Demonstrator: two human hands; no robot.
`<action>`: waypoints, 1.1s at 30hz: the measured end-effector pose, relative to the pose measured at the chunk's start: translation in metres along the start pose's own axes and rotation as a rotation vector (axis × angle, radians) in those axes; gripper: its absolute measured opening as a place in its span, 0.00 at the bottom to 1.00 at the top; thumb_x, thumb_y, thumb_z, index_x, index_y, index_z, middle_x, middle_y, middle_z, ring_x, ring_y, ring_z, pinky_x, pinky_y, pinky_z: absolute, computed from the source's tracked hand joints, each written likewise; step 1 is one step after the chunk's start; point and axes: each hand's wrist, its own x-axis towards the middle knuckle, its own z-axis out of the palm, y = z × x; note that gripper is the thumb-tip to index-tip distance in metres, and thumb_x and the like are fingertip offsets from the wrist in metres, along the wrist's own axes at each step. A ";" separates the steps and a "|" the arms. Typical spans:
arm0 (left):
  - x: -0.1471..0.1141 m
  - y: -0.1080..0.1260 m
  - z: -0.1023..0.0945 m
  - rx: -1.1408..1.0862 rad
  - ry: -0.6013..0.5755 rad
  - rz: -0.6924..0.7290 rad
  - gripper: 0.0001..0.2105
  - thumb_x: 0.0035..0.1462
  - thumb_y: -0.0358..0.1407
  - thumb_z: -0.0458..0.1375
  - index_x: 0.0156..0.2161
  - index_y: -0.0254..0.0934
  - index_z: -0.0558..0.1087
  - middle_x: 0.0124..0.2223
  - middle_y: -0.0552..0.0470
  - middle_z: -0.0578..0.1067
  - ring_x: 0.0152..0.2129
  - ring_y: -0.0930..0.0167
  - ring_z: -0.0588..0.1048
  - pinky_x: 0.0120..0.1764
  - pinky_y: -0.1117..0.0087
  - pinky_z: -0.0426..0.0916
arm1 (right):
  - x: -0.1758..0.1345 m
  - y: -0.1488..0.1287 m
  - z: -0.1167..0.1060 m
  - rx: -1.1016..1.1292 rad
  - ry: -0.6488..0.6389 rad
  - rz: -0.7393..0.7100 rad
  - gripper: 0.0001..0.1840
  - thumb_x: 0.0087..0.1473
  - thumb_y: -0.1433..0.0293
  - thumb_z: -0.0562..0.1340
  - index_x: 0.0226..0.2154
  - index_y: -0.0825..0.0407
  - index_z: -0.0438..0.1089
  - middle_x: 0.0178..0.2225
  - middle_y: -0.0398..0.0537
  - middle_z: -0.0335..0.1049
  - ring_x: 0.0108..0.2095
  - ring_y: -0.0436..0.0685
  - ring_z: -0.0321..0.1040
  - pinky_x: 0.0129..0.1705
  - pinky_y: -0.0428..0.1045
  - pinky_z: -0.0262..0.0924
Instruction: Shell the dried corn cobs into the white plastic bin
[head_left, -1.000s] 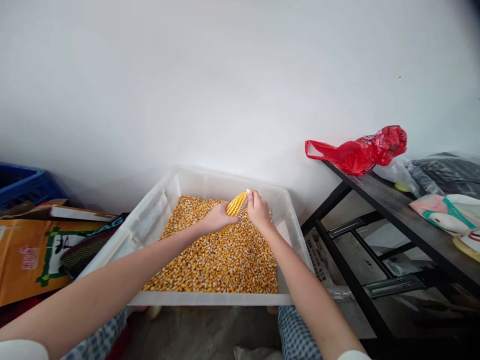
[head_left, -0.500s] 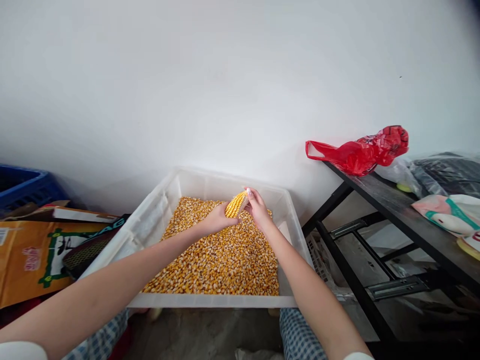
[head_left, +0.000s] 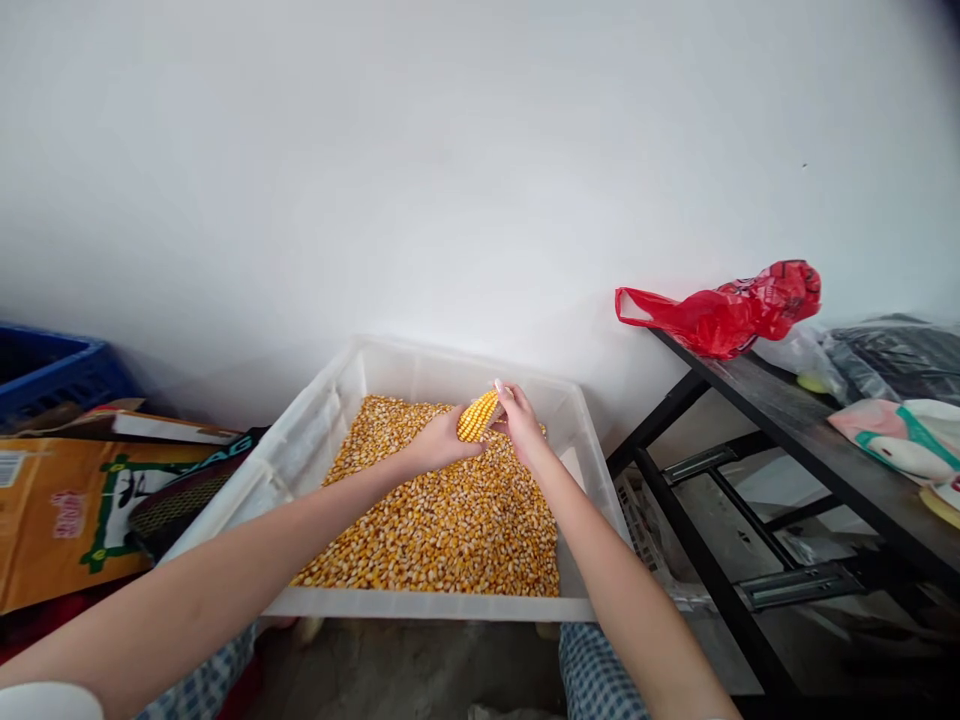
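A yellow corn cob [head_left: 478,416] is held between both hands above a heap of loose corn kernels [head_left: 442,530]. My left hand [head_left: 442,440] is closed around its lower left end. With thumb and fingers, my right hand [head_left: 517,415] grips the upper right side, where a paler, bare-looking strip of the cob shows. Part of the cob is hidden behind the fingers. The kernels lie in a translucent plastic bin [head_left: 427,603] just in front of my knees.
On the right stands a black metal-framed table [head_left: 810,450] with a red plastic bag [head_left: 720,318] on it. To the left are an orange cardboard box [head_left: 45,520], a dark mesh-sided bag [head_left: 180,500] and a blue crate [head_left: 67,370]. A white wall [head_left: 465,180] rises behind the bin.
Both hands still hold the corn cob. My right thumb sits slightly lower along it, and the right fingers are curled closer around it. The view has shifted a little.
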 end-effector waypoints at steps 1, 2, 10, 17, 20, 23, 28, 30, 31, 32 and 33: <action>0.000 -0.001 0.000 0.013 -0.005 -0.005 0.26 0.39 0.45 0.58 0.43 0.32 0.67 0.36 0.48 0.74 0.32 0.63 0.72 0.35 0.66 0.65 | 0.000 0.002 0.000 -0.024 0.014 -0.016 0.15 0.46 0.58 0.60 0.35 0.48 0.66 0.26 0.38 0.68 0.24 0.47 0.64 0.23 0.41 0.60; 0.000 -0.002 0.000 0.000 -0.012 -0.010 0.26 0.39 0.45 0.59 0.43 0.32 0.67 0.36 0.48 0.74 0.32 0.63 0.72 0.35 0.66 0.65 | 0.000 0.003 0.000 -0.030 0.006 -0.025 0.15 0.46 0.59 0.60 0.35 0.48 0.66 0.26 0.38 0.68 0.24 0.47 0.64 0.23 0.41 0.60; 0.004 0.015 -0.010 -0.319 -0.188 0.007 0.28 0.41 0.45 0.59 0.48 0.32 0.66 0.44 0.49 0.73 0.41 0.63 0.70 0.42 0.67 0.64 | 0.004 -0.008 -0.005 0.207 -0.101 0.071 0.18 0.51 0.57 0.55 0.41 0.48 0.65 0.30 0.42 0.72 0.28 0.51 0.69 0.29 0.47 0.64; -0.002 0.014 -0.004 0.079 -0.142 0.001 0.28 0.34 0.45 0.62 0.43 0.34 0.67 0.38 0.48 0.73 0.35 0.62 0.72 0.37 0.66 0.64 | 0.005 -0.002 0.000 0.418 0.144 0.200 0.21 0.51 0.52 0.49 0.22 0.52 0.61 0.21 0.47 0.70 0.27 0.56 0.70 0.31 0.53 0.64; -0.007 0.011 0.009 0.256 -0.014 0.019 0.25 0.37 0.41 0.61 0.43 0.36 0.64 0.35 0.48 0.73 0.31 0.63 0.72 0.31 0.69 0.63 | 0.001 -0.002 0.008 0.465 0.254 0.149 0.23 0.52 0.53 0.46 0.18 0.51 0.57 0.16 0.44 0.65 0.21 0.54 0.67 0.29 0.53 0.64; -0.013 0.017 0.021 0.309 0.031 -0.007 0.22 0.39 0.38 0.58 0.43 0.37 0.63 0.33 0.49 0.74 0.30 0.64 0.73 0.30 0.70 0.62 | -0.002 -0.007 0.014 0.459 0.342 0.083 0.25 0.52 0.51 0.43 0.16 0.50 0.54 0.12 0.41 0.59 0.15 0.52 0.62 0.24 0.51 0.63; -0.017 0.030 0.027 0.209 0.014 -0.047 0.22 0.38 0.35 0.59 0.43 0.37 0.65 0.33 0.50 0.73 0.30 0.66 0.73 0.30 0.72 0.62 | -0.004 -0.016 0.017 0.376 0.361 -0.010 0.26 0.51 0.49 0.44 0.17 0.51 0.53 0.11 0.41 0.59 0.14 0.52 0.62 0.19 0.49 0.60; -0.018 0.031 0.026 0.159 0.006 -0.044 0.23 0.38 0.35 0.59 0.44 0.36 0.65 0.33 0.51 0.73 0.29 0.67 0.73 0.29 0.72 0.62 | -0.005 -0.017 0.019 0.369 0.363 -0.025 0.25 0.52 0.50 0.44 0.17 0.51 0.54 0.11 0.40 0.58 0.13 0.52 0.62 0.18 0.47 0.59; -0.019 0.031 0.026 0.128 0.000 -0.041 0.23 0.37 0.35 0.59 0.44 0.36 0.65 0.33 0.51 0.73 0.29 0.67 0.72 0.30 0.72 0.62 | -0.006 -0.017 0.019 0.363 0.364 -0.037 0.25 0.52 0.51 0.44 0.17 0.51 0.54 0.11 0.40 0.58 0.13 0.51 0.62 0.17 0.47 0.58; -0.019 0.030 0.026 0.091 -0.008 -0.043 0.23 0.37 0.35 0.60 0.43 0.35 0.65 0.33 0.51 0.73 0.29 0.67 0.72 0.30 0.72 0.63 | -0.006 -0.017 0.020 0.347 0.362 -0.058 0.25 0.53 0.51 0.44 0.17 0.52 0.54 0.11 0.40 0.58 0.13 0.51 0.62 0.16 0.46 0.57; -0.019 0.029 0.027 0.051 -0.016 -0.050 0.23 0.36 0.35 0.60 0.43 0.35 0.65 0.34 0.51 0.73 0.29 0.67 0.72 0.30 0.71 0.63 | -0.006 -0.016 0.020 0.318 0.356 -0.086 0.25 0.53 0.52 0.45 0.17 0.52 0.55 0.11 0.40 0.58 0.13 0.51 0.62 0.16 0.45 0.56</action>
